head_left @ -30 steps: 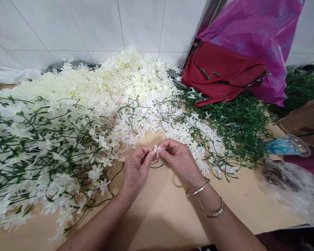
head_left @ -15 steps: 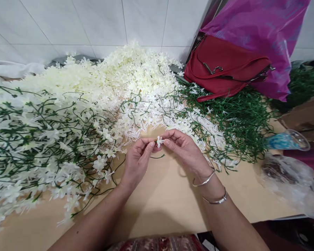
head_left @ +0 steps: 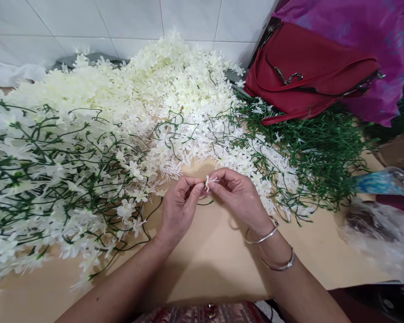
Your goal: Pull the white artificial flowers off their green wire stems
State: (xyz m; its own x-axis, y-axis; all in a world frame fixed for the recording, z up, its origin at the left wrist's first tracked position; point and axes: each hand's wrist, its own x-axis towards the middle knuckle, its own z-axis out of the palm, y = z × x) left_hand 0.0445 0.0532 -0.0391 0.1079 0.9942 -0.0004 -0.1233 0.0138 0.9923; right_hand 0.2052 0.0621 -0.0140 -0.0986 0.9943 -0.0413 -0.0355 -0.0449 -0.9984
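Between my fingertips is a small white artificial flower, held over the table just in front of the blossom pile. My left hand pinches it from the left, thumb against forefinger. From the other side my right hand pinches its thin white strands; two silver bangles are on that wrist. A short green stem shows just below the fingers. Loose white blossoms are heaped beyond both hands. At the left lie many white flowers on green stems.
Green stems are bunched at the right, under a red handbag. Behind it is a purple plastic bag. A blue-patterned cup lies on its side near a clear plastic bag. A tiled wall bounds the table.
The view has shifted slightly down and closer. Both hands stay together, still pinching the white flower, which has turned a little between the fingers.
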